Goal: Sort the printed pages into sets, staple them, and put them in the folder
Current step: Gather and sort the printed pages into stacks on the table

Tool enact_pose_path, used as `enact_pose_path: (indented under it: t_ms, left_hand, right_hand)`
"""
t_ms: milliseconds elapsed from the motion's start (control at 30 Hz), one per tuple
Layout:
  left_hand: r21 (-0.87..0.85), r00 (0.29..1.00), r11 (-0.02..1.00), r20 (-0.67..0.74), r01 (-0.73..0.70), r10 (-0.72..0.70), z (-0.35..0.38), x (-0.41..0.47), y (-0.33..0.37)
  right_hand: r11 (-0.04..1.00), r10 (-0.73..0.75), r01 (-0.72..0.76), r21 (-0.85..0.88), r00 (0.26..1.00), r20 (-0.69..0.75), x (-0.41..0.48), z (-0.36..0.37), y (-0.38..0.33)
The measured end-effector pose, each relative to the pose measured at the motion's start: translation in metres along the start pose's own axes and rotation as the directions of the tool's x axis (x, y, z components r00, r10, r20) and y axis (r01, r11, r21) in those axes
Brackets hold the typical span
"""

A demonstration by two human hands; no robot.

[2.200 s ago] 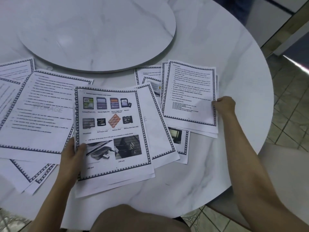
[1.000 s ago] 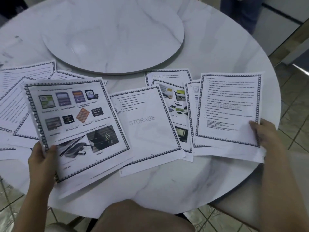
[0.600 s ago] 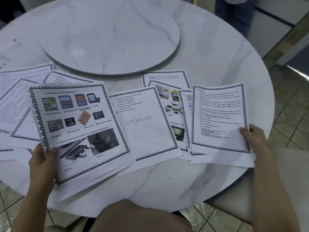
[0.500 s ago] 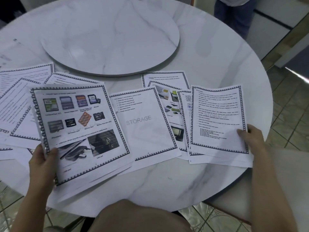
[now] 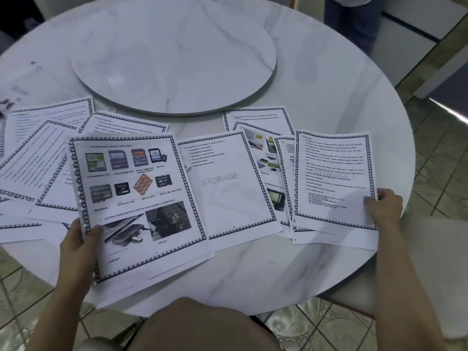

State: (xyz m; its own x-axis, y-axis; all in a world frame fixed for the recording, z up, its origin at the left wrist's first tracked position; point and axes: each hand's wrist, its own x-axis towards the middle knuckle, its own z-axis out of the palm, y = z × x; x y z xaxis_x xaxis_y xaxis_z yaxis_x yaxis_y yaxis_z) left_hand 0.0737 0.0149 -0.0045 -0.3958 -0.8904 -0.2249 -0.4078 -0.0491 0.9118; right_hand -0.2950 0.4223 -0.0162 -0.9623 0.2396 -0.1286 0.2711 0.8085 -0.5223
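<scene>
Printed pages with dark patterned borders lie spread over the near half of a round marble table (image 5: 253, 282). My left hand (image 5: 78, 245) grips the left edge of a small stack topped by a page of memory-card pictures (image 5: 138, 198), lifted slightly off the table. My right hand (image 5: 383, 206) pinches the right edge of a text page stack (image 5: 331, 181) at the table's right rim. Between them lies a STORAGE watermark page (image 5: 228, 186), and beneath the right stack a picture page (image 5: 266, 158) shows. More text pages (image 5: 38, 158) fan out at the left.
A raised round marble turntable (image 5: 174, 54) fills the table's middle. A person's legs (image 5: 352, 24) stand beyond the far right edge. Tiled floor lies to the right and below. My knee (image 5: 200, 325) is under the near edge.
Over the frames my left hand carried the picture stack leftward and my right hand drew the text stack right and toward me; in the last half second both barely moved.
</scene>
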Motion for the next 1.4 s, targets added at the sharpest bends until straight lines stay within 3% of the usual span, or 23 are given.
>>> enact_pose_path:
  t_ms: [100, 167, 267, 467, 533, 667, 867, 1000, 1100, 1233, 1400]
  left_hand:
    - [0.029, 1.000, 1.000, 0.008, -0.002, 0.002, -0.008, 0.003, 0.000]
    - [0.020, 1.000, 1.000, 0.017, 0.004, -0.004, -0.012, 0.004, 0.001]
    - [0.013, 0.999, 1.000, 0.028, 0.017, -0.018, -0.015, 0.006, 0.003]
    - [0.000, 0.998, 0.999, 0.055, 0.042, -0.042, -0.017, 0.007, 0.002]
    - [0.000, 0.997, 0.999, 0.062, 0.048, -0.048, -0.017, 0.008, 0.002]
    - [-0.017, 0.997, 0.999, 0.068, 0.048, -0.047, -0.019, 0.007, 0.003]
    - [-0.024, 0.991, 0.999, 0.123, 0.045, -0.042, -0.020, 0.008, 0.001]
    - [-0.018, 0.985, 0.999, 0.167, 0.038, -0.034, -0.017, 0.005, 0.005]
    - [-0.006, 0.981, 1.000, 0.191, 0.029, -0.028, -0.013, 0.003, 0.007]
    - [-0.012, 0.982, 0.999, 0.183, 0.044, -0.041, -0.003, 0.001, 0.011]
    - [-0.056, 0.994, 0.997, 0.102, 0.045, -0.039, 0.025, -0.013, 0.019]
  right_hand:
    - [0.996, -0.039, 0.030, -0.089, 0.994, -0.104, -0.014, 0.003, -0.008]
    - [0.986, -0.159, 0.154, -0.057, 0.982, -0.097, -0.026, 0.009, -0.021]
    - [0.930, -0.365, 0.364, 0.048, 0.931, 0.016, -0.051, 0.024, -0.050]
    - [0.859, -0.512, 0.481, 0.176, 0.813, 0.278, -0.124, 0.073, -0.112]
    - [0.857, -0.512, 0.500, 0.126, 0.800, 0.313, -0.140, 0.091, -0.121]
    - [0.804, -0.425, 0.516, -0.295, 0.846, 0.321, -0.166, 0.116, -0.130]
    - [0.881, -0.290, 0.362, -0.305, 0.922, 0.256, -0.172, 0.121, -0.134]
    - [0.934, -0.205, 0.279, -0.223, 0.930, 0.305, -0.163, 0.120, -0.137]
    - [0.960, -0.259, 0.279, -0.028, 0.922, 0.288, -0.152, 0.117, -0.135]
    - [0.940, -0.264, 0.132, 0.314, 0.866, 0.424, -0.141, 0.104, -0.137]
    - [0.909, -0.336, 0.125, 0.397, 0.783, 0.524, -0.110, 0.079, -0.140]
